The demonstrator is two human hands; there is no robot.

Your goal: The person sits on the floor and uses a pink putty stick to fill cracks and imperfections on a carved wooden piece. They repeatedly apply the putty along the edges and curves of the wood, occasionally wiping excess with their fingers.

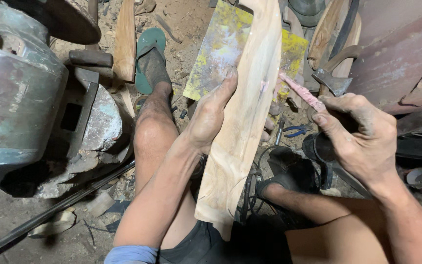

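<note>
A long, pale, roughly shaped wooden blank (242, 122) stands tilted between my knees, its top reaching past the upper edge of the view. My left hand (210, 115) grips its left edge about halfway up, thumb on the front face. My right hand (360, 134) holds a thin pink stick (299, 91), like chalk or a marking crayon, whose tip touches the wood's right edge, where a faint pink mark (263, 88) shows.
A big grey-green machine housing (15, 93) fills the left. A yellow-stained board (216, 51) lies behind the blank. An axe head (332, 80), blue-handled pliers (296, 131), wood offcuts (124, 41), a black cup (318, 146) and cables (250, 188) litter the dirt floor. My foot wears a green sandal (148, 54).
</note>
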